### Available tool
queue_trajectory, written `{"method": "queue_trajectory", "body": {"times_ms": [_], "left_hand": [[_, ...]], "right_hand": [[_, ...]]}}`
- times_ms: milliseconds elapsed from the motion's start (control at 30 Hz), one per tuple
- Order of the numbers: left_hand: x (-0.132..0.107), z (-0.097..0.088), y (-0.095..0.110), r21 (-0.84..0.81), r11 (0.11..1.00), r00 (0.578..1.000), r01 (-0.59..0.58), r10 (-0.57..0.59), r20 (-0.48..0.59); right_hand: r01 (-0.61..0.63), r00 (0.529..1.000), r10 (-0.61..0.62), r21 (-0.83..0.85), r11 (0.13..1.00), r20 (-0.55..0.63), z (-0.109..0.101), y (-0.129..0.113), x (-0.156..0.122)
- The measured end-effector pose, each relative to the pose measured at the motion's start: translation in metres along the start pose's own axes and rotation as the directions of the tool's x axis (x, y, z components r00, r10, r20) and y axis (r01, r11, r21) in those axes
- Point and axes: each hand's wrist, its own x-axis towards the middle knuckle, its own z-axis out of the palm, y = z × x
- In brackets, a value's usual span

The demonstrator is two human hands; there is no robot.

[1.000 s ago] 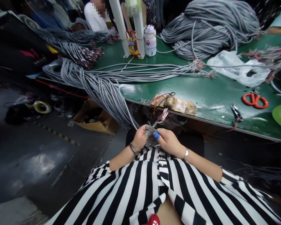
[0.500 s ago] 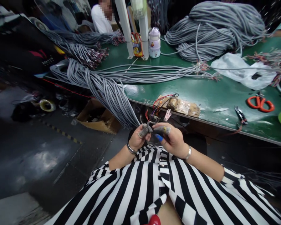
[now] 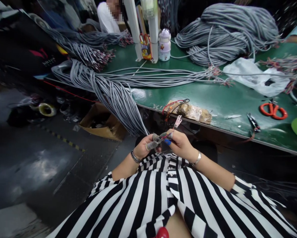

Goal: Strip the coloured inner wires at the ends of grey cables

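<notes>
My left hand [image 3: 144,147] is closed in a pinch on the end of a grey cable, just past the table's front edge. Beside it, my right hand [image 3: 182,145] grips the thin coloured wires [image 3: 164,136] that come out of that cable end. Both hands wear grey finger covers, and a blue one shows on the right hand. The fingertips nearly meet, so the exact grip is partly hidden. Behind my left hand, a thick bundle of grey cables [image 3: 113,96] hangs over the table edge.
On the green table [image 3: 148,96] lie a taped wooden block [image 3: 194,113] with wires, orange-handled scissors [image 3: 273,111], small cutters [image 3: 253,123], a plastic bag [image 3: 259,76] and a large cable coil [image 3: 228,33]. A bottle [image 3: 164,45] stands behind. A cardboard box [image 3: 102,124] sits on the floor.
The coloured wires that fanned upward above my hands are now drawn together between the fingers of my right hand. Both hands have shifted slightly.
</notes>
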Motion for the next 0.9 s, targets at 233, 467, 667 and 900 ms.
{"method": "queue_trajectory", "body": {"times_ms": [233, 467, 667, 900], "left_hand": [[0.002, -0.003, 0.015, 0.177, 0.979, 0.967, 0.101, -0.139, 0.213], [0.001, -0.011, 0.007, 0.003, 1.000, 0.999, -0.027, 0.027, -0.018], [0.006, 0.005, -0.001, 0.132, 0.990, 0.996, -0.054, 0.062, -0.061], [0.013, 0.014, -0.007, 0.333, 0.942, 0.999, -0.036, 0.025, 0.038]], "right_hand": [[-0.215, 0.960, 0.138, 0.329, 0.920, 0.243, -0.025, 0.009, -0.021], [-0.554, 0.687, 0.706, 0.508, 0.660, -0.168, -0.033, 0.048, -0.061], [-0.665, 0.695, 0.691, 0.542, 0.513, 0.199, -0.022, 0.027, -0.057], [-0.730, 0.649, 0.622, 0.587, 0.349, 0.438, -0.010, 0.014, -0.029]]}}
